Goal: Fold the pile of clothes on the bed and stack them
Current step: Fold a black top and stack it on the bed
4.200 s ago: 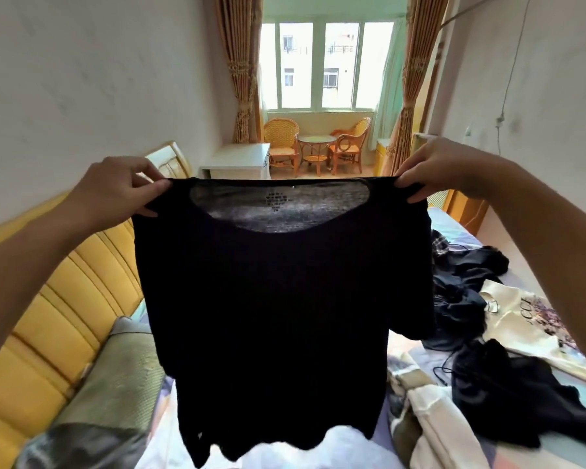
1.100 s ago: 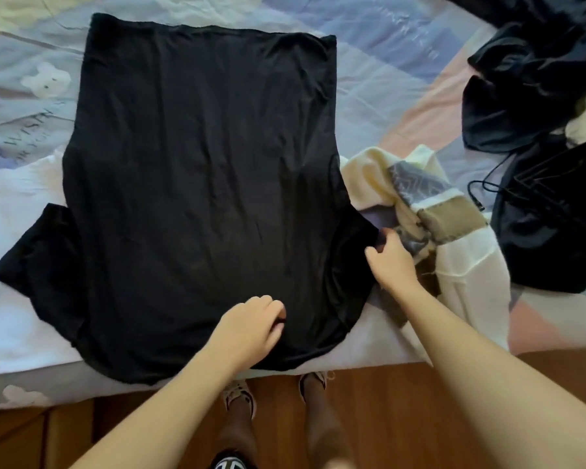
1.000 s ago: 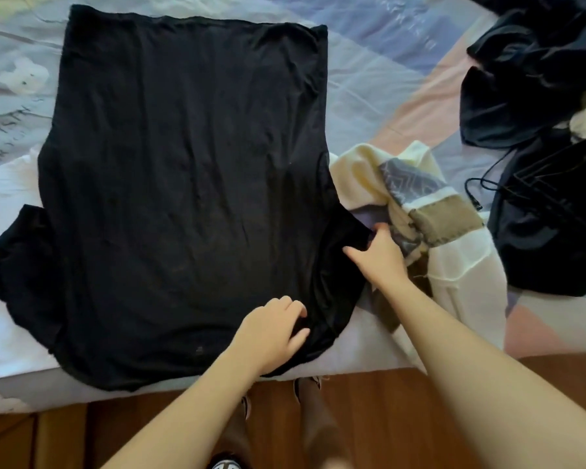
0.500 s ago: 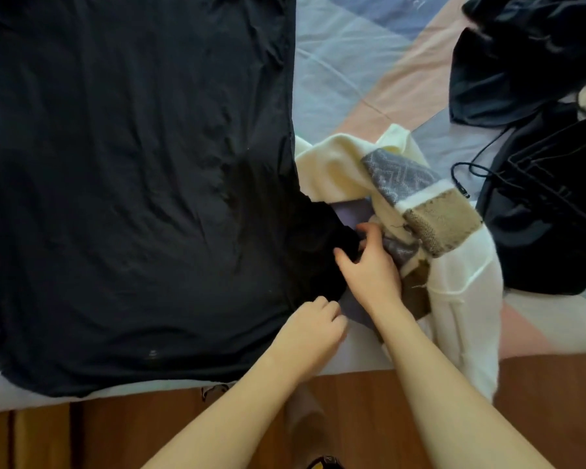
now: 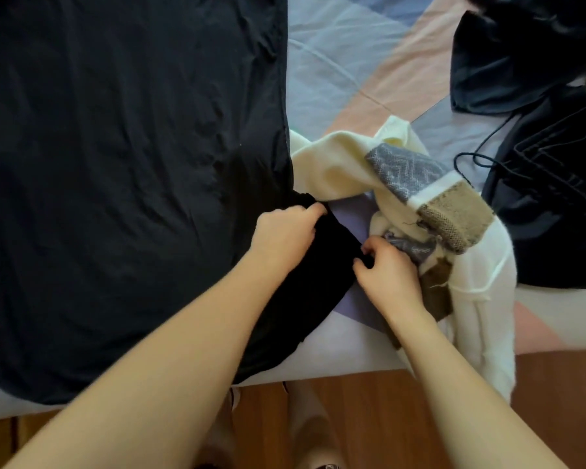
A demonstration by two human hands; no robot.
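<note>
Left hand moved up; both hands, right hand too, pinch black shirt's sleeve.

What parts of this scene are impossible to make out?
Head view only:
- Black shirt: its far and left parts are cut off by the frame.
- Right hand: fingertips are hidden, curled into the shirt sleeve.
- Dark clothes: cut off at the right edge.
- Feet: blurred.

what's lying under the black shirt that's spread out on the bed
Under the black shirt only the patterned bedsheet shows, around its edges. Its sleeve, gripped by the left hand and right hand, lies beside the cream sweater. Anything beneath the shirt's middle is covered.
</note>
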